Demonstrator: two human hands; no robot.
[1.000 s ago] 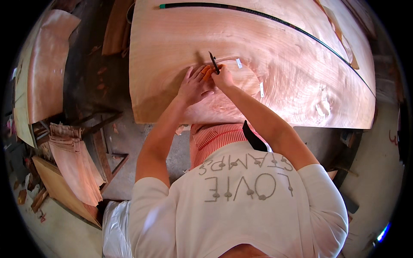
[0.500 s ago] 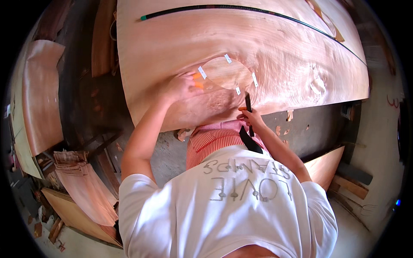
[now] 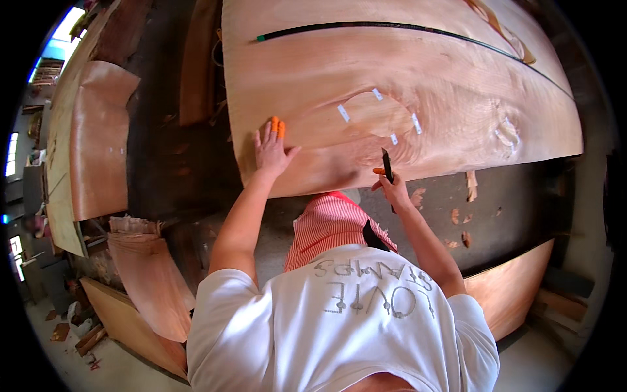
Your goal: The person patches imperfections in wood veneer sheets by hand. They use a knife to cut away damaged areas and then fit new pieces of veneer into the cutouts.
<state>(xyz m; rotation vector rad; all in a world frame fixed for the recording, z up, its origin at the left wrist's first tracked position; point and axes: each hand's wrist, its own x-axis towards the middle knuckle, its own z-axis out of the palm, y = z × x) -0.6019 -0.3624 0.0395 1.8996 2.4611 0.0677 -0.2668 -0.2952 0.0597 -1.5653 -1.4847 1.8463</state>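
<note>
A large sheet of pale pinkish wood veneer lies before me. Set in it is an oval veneer patch, with several short white tape strips around its edge. My left hand rests flat on the sheet, left of the patch and apart from it, fingers spread. Orange covers sit on two of its fingertips. Near the front edge, my right hand grips a black utility knife, its tip pointing away toward the patch. An orange cover shows on a finger of that hand too.
A long thin black rod lies across the sheet's far part. At far right is a brown veneer strip. More veneer sheets stand at left. Scraps lie below the front edge. A board leans at lower right.
My left hand has moved left from the patch's edge and now lies flat on the sheet. The knife stays in my right hand near the front edge. The whole view has shifted.
</note>
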